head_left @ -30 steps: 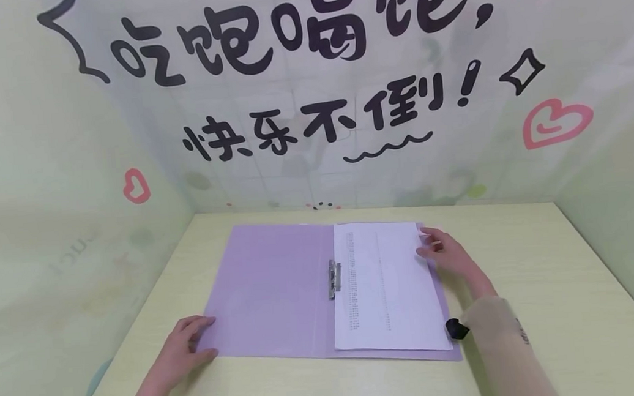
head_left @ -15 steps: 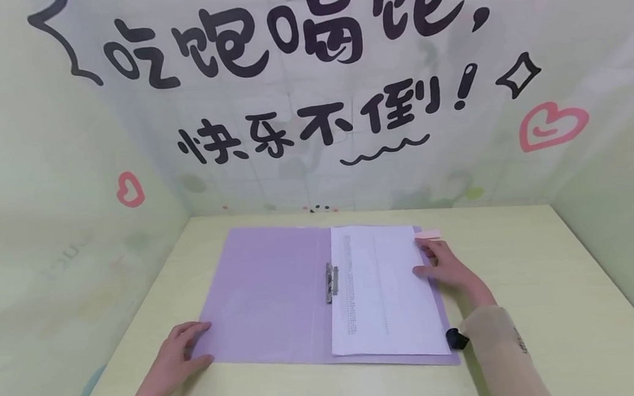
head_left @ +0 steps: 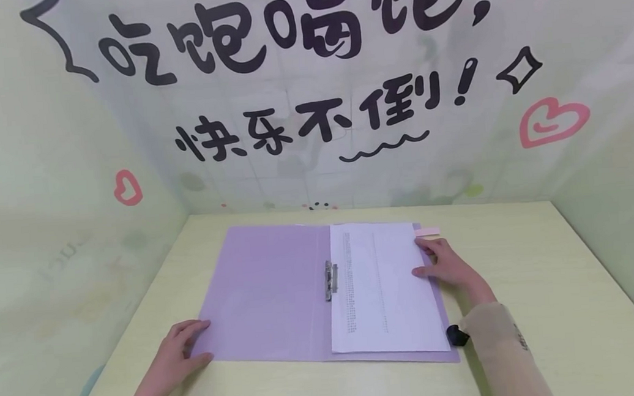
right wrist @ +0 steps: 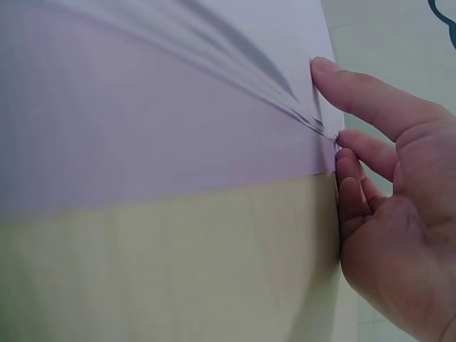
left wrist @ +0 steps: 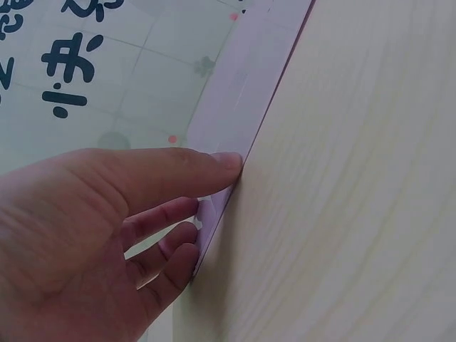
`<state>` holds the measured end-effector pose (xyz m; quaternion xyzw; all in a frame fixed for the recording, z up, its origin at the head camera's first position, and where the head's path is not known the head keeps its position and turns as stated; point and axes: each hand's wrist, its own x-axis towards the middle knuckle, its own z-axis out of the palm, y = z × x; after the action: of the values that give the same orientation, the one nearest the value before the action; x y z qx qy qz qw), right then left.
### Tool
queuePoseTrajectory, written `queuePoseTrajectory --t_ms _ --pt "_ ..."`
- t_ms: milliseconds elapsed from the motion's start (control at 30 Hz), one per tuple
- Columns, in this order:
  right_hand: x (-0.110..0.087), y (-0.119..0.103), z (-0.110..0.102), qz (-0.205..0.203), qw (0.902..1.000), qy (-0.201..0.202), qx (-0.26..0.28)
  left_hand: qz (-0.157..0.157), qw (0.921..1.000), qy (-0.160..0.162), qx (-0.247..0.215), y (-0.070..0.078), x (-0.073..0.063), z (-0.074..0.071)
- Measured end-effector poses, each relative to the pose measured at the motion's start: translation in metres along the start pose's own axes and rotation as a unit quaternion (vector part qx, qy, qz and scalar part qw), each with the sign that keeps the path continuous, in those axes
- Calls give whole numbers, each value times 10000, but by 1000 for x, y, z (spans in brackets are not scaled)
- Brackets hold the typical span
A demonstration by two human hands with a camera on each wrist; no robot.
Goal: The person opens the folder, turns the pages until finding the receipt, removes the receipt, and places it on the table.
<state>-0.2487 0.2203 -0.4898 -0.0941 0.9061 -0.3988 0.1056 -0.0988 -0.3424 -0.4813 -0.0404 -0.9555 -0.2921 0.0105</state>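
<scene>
A purple file folder [head_left: 262, 287] lies spread flat on the table. At its fold is a metal clip [head_left: 331, 281], and several printed sheets [head_left: 406, 290] cover the right cover. My left hand [head_left: 176, 355] rests at the folder's near left corner, thumb on the near edge and fingers at the side edge. At the sheets' right edge my right hand [head_left: 451, 262] touches the paper. Its thumb [right wrist: 328, 68] lies on the top sheet, with the other fingers beside the edge, apart from the thumb. A pink sticky tab [head_left: 427, 232] juts out just beyond the fingertips.
The pale wood-grain table [head_left: 551, 304] runs back to a white printed wall sheet [head_left: 294, 181] with large black lettering. Similar sheets hang at left and right. A small black object [head_left: 457, 335] sits at the right sleeve [head_left: 498, 345], close to the folder's right edge.
My right hand has slid a little toward me along the sheets' edge, uncovering the pink sticky tab. The left hand has stayed at the folder's corner.
</scene>
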Motion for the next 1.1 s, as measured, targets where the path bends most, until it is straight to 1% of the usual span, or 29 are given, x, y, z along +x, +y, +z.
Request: queuePoseTrajectory --t_ms 167,300,533,633,800,1100 --pt "1 2 0 7 9999 29 -118 -20 10000 -2 -11 0 0 0" --pt "2 2 0 -9 9999 57 -114 -49 10000 -24 -30 0 0 -1" --pt "3 4 3 -127 9998 154 63 -119 9999 -76 -47 0 0 -1" --pt "4 4 4 -191 9995 232 95 -112 9999 -74 -55 0 0 -1" --pt "4 1 8 -221 9986 370 297 -99 9999 -47 -60 -2 0 0" --pt "3 -5 9 133 9959 383 806 -90 9999 -40 -82 -3 -1 0"
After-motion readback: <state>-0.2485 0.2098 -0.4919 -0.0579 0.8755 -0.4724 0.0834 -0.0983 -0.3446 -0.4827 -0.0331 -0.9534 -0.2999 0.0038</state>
